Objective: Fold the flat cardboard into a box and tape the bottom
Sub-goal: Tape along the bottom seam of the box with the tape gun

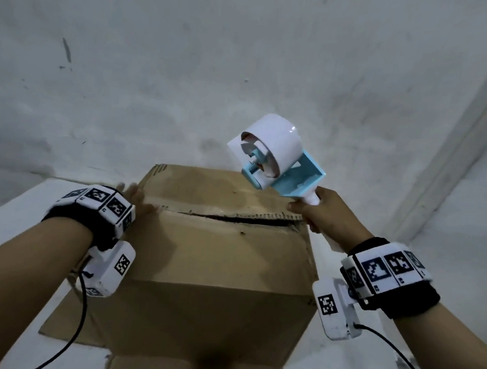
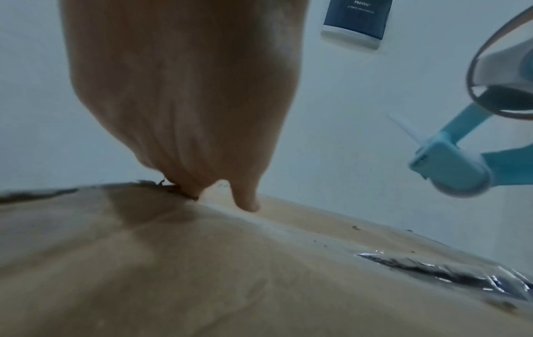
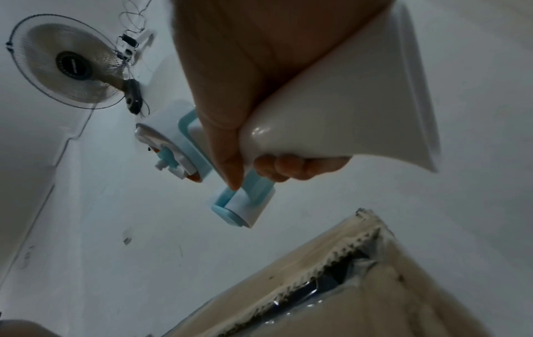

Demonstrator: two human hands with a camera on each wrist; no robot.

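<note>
Your surroundings, non-task items only: wall-mounted fan (image 3: 67,68), loose wiring (image 3: 131,43) beside it; dark blue label plate (image 2: 356,21) on pale wall (image 1: 188,61); white tabletop (image 1: 4,216); black cables (image 1: 77,317) trailing from your wrist cameras.

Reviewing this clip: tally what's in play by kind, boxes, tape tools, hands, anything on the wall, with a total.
Cardboard box: 1
Tape dispenser with white roll, gripped by the right hand: 1
Hands, counting the left hand resting on the box: 2
Wall fan: 1
Dark blue label on the wall: 1
Total: 6
</note>
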